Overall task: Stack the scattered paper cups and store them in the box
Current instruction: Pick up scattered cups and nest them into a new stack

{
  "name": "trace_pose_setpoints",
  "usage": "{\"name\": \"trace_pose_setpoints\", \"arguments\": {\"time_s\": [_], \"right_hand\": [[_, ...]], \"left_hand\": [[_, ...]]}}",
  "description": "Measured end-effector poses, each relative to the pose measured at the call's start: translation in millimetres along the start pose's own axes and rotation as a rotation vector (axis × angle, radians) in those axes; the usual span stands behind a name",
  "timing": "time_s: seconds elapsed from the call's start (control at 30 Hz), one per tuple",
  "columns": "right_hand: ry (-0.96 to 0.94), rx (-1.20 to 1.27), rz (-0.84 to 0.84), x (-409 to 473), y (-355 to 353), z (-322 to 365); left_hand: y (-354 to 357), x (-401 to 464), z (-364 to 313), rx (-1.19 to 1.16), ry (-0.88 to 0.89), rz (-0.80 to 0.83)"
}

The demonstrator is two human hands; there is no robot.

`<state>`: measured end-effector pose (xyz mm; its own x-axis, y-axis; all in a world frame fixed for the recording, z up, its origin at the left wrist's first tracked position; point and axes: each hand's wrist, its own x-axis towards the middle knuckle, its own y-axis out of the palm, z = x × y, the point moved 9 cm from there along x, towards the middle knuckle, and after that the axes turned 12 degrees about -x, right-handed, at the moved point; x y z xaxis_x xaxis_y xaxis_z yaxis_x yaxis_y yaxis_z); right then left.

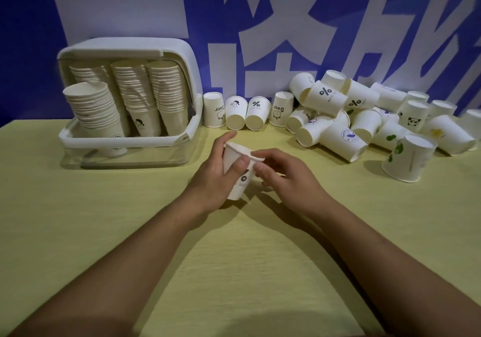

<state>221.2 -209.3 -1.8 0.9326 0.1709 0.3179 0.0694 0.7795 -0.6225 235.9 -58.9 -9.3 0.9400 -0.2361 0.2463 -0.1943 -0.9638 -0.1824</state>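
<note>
The left hand (210,178) grips a paper cup (238,170), right hand (281,172) pinching its rim (seemingly): hold it steady, mouth up, for nesting.

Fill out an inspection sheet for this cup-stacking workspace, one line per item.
Surface: yellow-green table, wood-grain look, shadows of the arms across it.
Job's things: clear box with white rim, tipped on its side at left, lid open, four cup stacks inside; held cup at centre; row of four loose cups by the wall; scattered cup pile at right.
Clutter: nothing seen.
Hands: left hand grips the held cup's side; right hand pinches its rim.
Cables: nothing seen.
Surroundings: blue wall banner with large white characters behind the table.
</note>
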Motion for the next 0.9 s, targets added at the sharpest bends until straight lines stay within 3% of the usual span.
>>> {"name": "trace_pose_setpoints", "arguments": {"time_s": [0.13, 0.23, 0.3, 0.43, 0.77, 0.9], "right_hand": [[-0.013, -0.146, -0.031, 2, -17, 0], [-0.012, -0.382, -0.261, 6, -64, -12], [0.061, -0.532, -0.407, 6, -98, -31], [0.272, -0.695, -0.52, 3, -138, -73], [0.467, -0.844, -0.387, 13, -134, -111], [0.449, -0.741, -0.414, 11, -139, -113]], "left_hand": [[0, 0, -2, -0.016, 0.035, -0.026], [6, -2, -3, -0.011, 0.061, -0.028], [11, -1, 0, -0.043, 0.06, -0.023], [29, 6, -2, -0.082, 0.039, 0.004], [107, 65, -24, -0.107, 0.079, 0.149], [134, 87, -31, -0.241, 0.129, 0.098]]}}
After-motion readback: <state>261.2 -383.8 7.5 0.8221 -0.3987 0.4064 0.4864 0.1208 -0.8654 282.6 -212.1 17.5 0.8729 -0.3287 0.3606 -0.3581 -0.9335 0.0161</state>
